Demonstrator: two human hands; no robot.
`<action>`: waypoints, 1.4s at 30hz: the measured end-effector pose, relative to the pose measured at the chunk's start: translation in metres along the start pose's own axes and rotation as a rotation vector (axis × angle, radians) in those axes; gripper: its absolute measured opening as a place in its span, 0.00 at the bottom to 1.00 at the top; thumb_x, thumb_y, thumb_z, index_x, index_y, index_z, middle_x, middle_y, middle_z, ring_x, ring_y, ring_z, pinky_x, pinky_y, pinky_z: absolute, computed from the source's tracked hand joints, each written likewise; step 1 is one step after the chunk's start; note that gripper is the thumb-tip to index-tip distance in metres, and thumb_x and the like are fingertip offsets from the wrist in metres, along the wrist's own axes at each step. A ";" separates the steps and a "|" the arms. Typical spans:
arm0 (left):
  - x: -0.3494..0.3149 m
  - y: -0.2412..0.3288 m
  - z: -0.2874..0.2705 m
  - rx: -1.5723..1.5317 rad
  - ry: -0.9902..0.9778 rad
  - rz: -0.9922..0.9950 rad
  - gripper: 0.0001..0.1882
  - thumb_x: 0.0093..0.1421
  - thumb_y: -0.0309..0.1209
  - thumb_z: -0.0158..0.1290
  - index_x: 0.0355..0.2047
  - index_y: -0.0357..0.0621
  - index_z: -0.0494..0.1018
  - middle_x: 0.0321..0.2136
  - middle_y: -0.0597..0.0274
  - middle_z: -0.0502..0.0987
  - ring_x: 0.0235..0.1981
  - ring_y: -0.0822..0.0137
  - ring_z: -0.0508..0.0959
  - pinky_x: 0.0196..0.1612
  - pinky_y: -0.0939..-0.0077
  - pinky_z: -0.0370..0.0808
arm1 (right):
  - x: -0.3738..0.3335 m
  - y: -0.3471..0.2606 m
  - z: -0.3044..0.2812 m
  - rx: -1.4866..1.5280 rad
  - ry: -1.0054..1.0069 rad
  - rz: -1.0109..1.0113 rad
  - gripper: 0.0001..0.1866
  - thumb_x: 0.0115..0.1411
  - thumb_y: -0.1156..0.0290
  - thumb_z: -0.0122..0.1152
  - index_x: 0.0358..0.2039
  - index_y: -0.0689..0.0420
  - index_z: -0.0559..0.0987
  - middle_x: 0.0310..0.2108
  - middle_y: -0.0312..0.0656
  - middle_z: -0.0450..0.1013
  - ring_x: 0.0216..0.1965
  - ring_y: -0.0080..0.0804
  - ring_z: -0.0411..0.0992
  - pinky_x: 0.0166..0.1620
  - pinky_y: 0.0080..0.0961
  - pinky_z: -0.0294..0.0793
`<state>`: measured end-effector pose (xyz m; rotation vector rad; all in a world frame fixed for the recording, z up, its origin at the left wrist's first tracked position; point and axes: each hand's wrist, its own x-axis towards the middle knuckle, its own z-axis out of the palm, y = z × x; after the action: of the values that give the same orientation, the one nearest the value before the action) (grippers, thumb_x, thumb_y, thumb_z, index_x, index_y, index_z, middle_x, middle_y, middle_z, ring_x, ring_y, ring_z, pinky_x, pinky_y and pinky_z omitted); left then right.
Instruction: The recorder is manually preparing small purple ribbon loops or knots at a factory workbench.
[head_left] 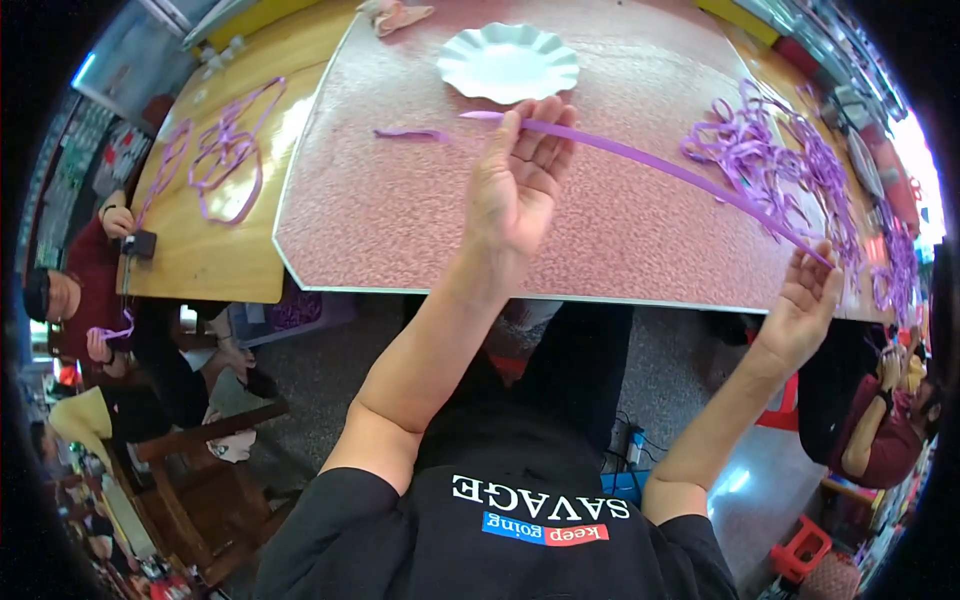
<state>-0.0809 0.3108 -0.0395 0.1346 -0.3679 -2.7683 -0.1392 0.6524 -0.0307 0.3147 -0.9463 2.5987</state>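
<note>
Loops: purple loops (225,145) on the wooden table (190,265), my ten o'clock.
Short piece: short purple strip (415,133) on the pink table (400,230), eleven o'clock.
Plate: white scalloped plate (508,65), twelve.
Left: my left hand (515,190) pinches the long purple strip (640,154) near one end, twelve.
Pile: tangled purple pile (740,150), one.
Right: my right hand (802,303), well apart, pinches its other end, two.

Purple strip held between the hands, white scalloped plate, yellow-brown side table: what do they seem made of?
Purple strip: probably fabric ribbon, smooth with slight sheen; it looks thin and flat, though soft plastic is possible.
White scalloped plate: glazed ceramic or hard plastic; smooth, evenly white, with a rigid wavy rim.
Yellow-brown side table: wood or laminate, glossy, given bright reflections.
</note>
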 end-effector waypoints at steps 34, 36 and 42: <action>-0.060 0.038 -0.002 1.089 -0.365 0.075 0.12 0.66 0.33 0.54 0.43 0.39 0.79 0.30 0.71 0.76 0.30 0.83 0.69 0.33 0.89 0.66 | -0.079 0.055 0.137 -0.889 -0.836 0.053 0.12 0.58 0.86 0.60 0.42 0.63 0.81 0.37 0.38 0.74 0.37 0.19 0.70 0.37 0.14 0.68; -0.060 0.031 0.000 1.116 -0.431 0.099 0.12 0.66 0.33 0.53 0.43 0.37 0.78 0.31 0.71 0.75 0.33 0.81 0.71 0.37 0.86 0.69 | -0.081 0.060 0.145 -0.885 -0.868 0.091 0.12 0.58 0.85 0.60 0.42 0.63 0.82 0.36 0.38 0.74 0.37 0.20 0.70 0.37 0.14 0.68; -0.062 0.031 -0.009 1.036 -0.466 -0.014 0.13 0.68 0.34 0.51 0.42 0.37 0.77 0.31 0.69 0.74 0.34 0.79 0.72 0.40 0.84 0.70 | -0.084 0.075 0.140 -0.840 -0.914 0.162 0.11 0.59 0.80 0.61 0.42 0.63 0.82 0.36 0.39 0.74 0.38 0.22 0.72 0.38 0.15 0.71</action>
<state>-0.0117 0.3025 -0.0365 -0.2684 -1.8636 -2.2949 -0.0810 0.4858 0.0041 1.2380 -2.2881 1.8477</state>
